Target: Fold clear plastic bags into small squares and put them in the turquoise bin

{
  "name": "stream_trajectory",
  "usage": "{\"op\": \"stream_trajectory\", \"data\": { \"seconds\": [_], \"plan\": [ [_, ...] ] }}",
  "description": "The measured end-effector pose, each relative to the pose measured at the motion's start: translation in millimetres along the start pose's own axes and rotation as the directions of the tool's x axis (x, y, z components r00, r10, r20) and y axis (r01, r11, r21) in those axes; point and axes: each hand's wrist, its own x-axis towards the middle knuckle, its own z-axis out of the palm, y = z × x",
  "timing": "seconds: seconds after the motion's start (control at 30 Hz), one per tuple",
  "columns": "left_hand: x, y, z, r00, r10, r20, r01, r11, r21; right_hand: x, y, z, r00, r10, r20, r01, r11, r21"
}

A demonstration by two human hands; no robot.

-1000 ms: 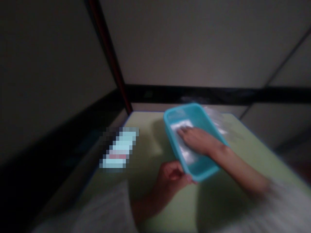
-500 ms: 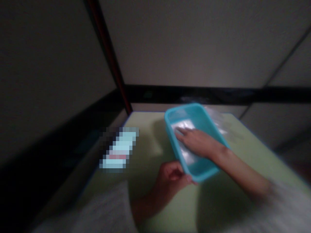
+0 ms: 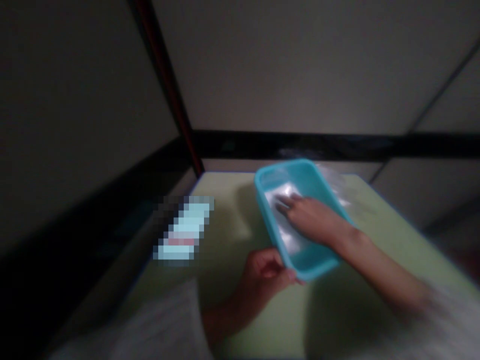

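Observation:
A turquoise plastic tray (image 3: 323,182) with raised sides is tilted above the table. My left hand (image 3: 264,272) pinches its near left corner, thumb on the rim. Inside the tray lies a shiny, whitish clear packet or sheet (image 3: 283,192), along the left side of the bottom; its kind is too blurred to tell. My right hand (image 3: 311,217) reaches in over the right rim, palm down, with fingers stretched out over the shiny sheet. Whether the fingertips press on it is hard to see.
The light green table (image 3: 225,187) has a blue edge. At its left lies a pixelated pale blue and red item (image 3: 185,230). Crumpled clear plastic (image 3: 339,187) shows behind the tray's right side. Grey walls (image 3: 300,75) with a dark band stand behind and to the left.
My right hand has shifted slightly to the right inside the tray, showing a little more of the shiny sheet. My left hand and the tray have barely moved.

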Motion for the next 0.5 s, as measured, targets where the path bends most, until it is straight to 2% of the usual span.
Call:
{"op": "stream_trajectory", "data": {
  "seconds": [0.2,0.37,0.5],
  "plan": [
    [-0.6,3.9,2.3,1.000,0.008,-0.003,-0.008,1.000,0.006,-1.3,6.1,4.7,0.999,0.029,0.036,-0.031,0.998,0.058],
    [-0.2,-0.1,0.1,1.000,0.010,0.002,-0.010,1.000,-0.005,1.6,11.6,11.5,0.998,0.057,0.028,-0.061,0.987,0.150],
    [0.8,-2.7,-2.6,0.999,0.039,0.025,-0.039,0.999,0.013,3.1,16.0,14.9,0.996,0.051,0.070,-0.065,0.974,0.218]
  ]
}}
